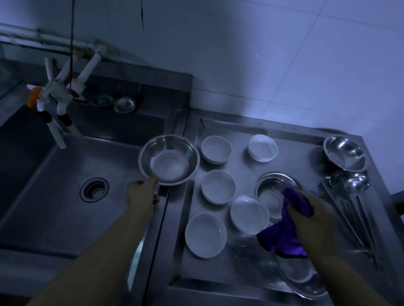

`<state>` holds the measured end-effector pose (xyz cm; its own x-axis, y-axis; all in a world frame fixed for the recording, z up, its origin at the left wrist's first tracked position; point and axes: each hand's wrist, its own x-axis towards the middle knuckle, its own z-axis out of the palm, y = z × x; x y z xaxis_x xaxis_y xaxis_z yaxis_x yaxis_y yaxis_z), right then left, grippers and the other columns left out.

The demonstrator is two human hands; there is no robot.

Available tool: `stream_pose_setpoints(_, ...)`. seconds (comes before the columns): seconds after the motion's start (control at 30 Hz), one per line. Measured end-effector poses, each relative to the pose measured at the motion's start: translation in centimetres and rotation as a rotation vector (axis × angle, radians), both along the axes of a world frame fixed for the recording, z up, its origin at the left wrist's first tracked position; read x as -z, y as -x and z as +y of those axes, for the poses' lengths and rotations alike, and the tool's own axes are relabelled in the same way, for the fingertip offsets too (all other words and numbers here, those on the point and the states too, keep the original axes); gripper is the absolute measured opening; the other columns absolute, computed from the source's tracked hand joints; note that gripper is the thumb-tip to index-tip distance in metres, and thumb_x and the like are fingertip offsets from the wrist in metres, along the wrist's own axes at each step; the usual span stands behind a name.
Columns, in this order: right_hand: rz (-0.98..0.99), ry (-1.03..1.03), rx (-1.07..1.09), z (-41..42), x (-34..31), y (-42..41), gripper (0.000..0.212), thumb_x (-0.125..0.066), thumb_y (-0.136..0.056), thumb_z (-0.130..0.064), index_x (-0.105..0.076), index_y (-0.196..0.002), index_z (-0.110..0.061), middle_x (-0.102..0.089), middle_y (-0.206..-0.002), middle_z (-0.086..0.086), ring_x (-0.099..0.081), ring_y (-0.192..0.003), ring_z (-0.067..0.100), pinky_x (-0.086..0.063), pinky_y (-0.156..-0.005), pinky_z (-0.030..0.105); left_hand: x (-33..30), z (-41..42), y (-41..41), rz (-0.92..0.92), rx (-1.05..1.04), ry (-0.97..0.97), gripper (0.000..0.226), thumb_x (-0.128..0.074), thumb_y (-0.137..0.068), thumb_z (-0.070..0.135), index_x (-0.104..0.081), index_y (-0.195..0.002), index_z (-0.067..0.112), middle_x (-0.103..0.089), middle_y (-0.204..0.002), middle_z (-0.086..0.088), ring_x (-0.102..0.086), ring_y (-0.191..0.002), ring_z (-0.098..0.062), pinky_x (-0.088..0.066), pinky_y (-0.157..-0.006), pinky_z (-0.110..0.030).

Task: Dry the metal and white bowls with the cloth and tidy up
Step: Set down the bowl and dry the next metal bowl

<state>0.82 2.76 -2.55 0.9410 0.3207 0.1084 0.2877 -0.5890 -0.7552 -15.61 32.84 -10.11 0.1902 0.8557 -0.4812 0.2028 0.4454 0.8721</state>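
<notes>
The left hand (141,195) grips the near rim of a metal bowl (169,159) held over the sink (55,192) edge. The right hand (309,217) clutches the purple cloth (283,237) above the bench (214,269), right of five white bowls (218,187).

dim bluish light, white tiled wall (293,52), steel sink (43,203)

No legible text, label, brand, number or sign is found on any surface in the head view. The scene is dimly lit, and any fine markings cannot be resolved.
</notes>
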Motion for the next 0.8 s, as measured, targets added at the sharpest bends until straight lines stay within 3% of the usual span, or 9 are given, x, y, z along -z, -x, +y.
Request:
stream_pose_setpoints(0.07,-0.011,-0.032,0.033,-1.5,-0.4,-0.4,0.037,-0.066,-0.079,0.006,-0.065,-0.107,-0.018,-0.058,-0.094,0.000,-0.053,-0.084,0.015,-0.036,-0.068,0.002,-0.1,-1.7,0.3,0.009,-0.010,-0.065,0.025,-0.068,-0.076,0.017,-0.045,-0.069,0.010,-0.036,-0.058,-0.011,-0.035,-0.049,-0.020,-0.034,-0.047,-0.029)
stream_pose_setpoints(0.13,-0.008,-0.034,0.072,-3.4,-0.7,-1.0,0.037,-0.066,-0.079,0.005,-0.066,-0.110,-0.015,-0.059,-0.096,0.001,-0.053,-0.086,0.014,-0.037,-0.070,0.008,-0.2,-4.1,0.1,0.035,0.081,-0.097,0.024,-0.065,-0.078,0.018,-0.044,-0.070,0.011,-0.038,-0.060,-0.011,-0.037,-0.054,-0.021,-0.034,-0.053,-0.033)
stream_pose_setpoints(0.23,0.040,-0.059,0.167,-6.9,-1.3,-2.0,0.035,-0.065,-0.080,0.002,-0.067,-0.108,-0.019,-0.062,-0.090,-0.003,-0.056,-0.082,0.015,-0.041,-0.075,0.025,-0.7,-8.7,-1.1,0.113,0.328,-0.120,0.016,-0.060,-0.085,0.018,-0.051,-0.081,0.006,-0.048,-0.067,-0.012,-0.043,-0.051,-0.020,-0.039,-0.047,-0.026)
stream_pose_setpoints(0.37,0.076,-0.125,0.316,-11.5,-1.4,-3.3,0.036,-0.065,-0.080,-0.001,-0.065,-0.103,-0.028,-0.061,-0.081,-0.011,-0.056,-0.074,0.007,-0.042,-0.064,0.016,-1.4,-16.8,-3.1,0.125,0.742,-0.126,0.008,-0.062,-0.086,0.018,-0.058,-0.080,0.018,-0.060,-0.070,-0.006,-0.052,-0.045,-0.016,-0.040,-0.038,-0.022)
stream_pose_setpoints(0.5,0.139,-0.161,0.359,-15.6,0.2,-4.9,0.038,-0.066,-0.079,-0.002,-0.062,-0.101,-0.033,-0.061,-0.084,-0.010,-0.059,-0.079,0.012,-0.042,-0.066,0.016,0.0,-24.6,-5.2,0.214,1.072,-0.075,0.014,-0.061,-0.086,0.018,-0.060,-0.072,0.015,-0.059,-0.060,-0.002,-0.051,-0.036,-0.005,-0.044,-0.041,-0.019)
stream_pose_setpoints(0.57,0.162,-0.159,0.340,-17.3,1.1,-5.6,0.039,-0.067,-0.079,-0.003,-0.062,-0.103,-0.034,-0.063,-0.087,-0.008,-0.060,-0.080,0.010,-0.045,-0.065,0.018,1.0,-27.3,-6.6,0.265,1.097,-0.004,0.017,-0.060,-0.087,0.020,-0.059,-0.073,0.011,-0.060,-0.063,-0.006,-0.053,-0.036,-0.001,-0.044,-0.041,-0.015)
stream_pose_setpoints(0.67,0.172,-0.162,0.305,-19.5,2.1,-6.5,0.040,-0.067,-0.080,-0.003,-0.061,-0.100,-0.037,-0.063,-0.084,-0.015,-0.060,-0.078,0.004,-0.047,-0.062,0.021,2.1,-30.5,-8.5,0.258,0.948,0.186,0.016,-0.063,-0.087,0.018,-0.061,-0.076,0.006,-0.064,-0.069,-0.010,-0.059,-0.045,-0.002,-0.044,-0.040,-0.015)
stream_pose_setpoints(0.73,0.171,-0.174,0.303,-20.8,2.4,-7.1,0.043,-0.068,-0.078,-0.001,-0.061,-0.094,-0.040,-0.062,-0.080,-0.018,-0.060,-0.075,0.000,-0.045,-0.061,0.019,2.3,-32.1,-9.3,0.198,0.773,0.392,0.009,-0.063,-0.086,0.011,-0.062,-0.087,0.002,-0.065,-0.079,-0.016,-0.066,-0.064,-0.016,-0.052,-0.045,-0.024)
stream_pose_setpoints(0.8,0.180,-0.188,0.298,-22.0,2.5,-7.8,0.045,-0.067,-0.078,0.001,-0.060,-0.090,-0.042,-0.061,-0.079,-0.021,-0.059,-0.073,-0.003,-0.047,-0.065,0.022,2.7,-33.4,-9.9,0.200,0.676,0.444,0.008,-0.063,-0.085,0.005,-0.063,-0.089,-0.002,-0.066,-0.085,-0.022,-0.065,-0.077,-0.032,-0.058,-0.060,-0.040)
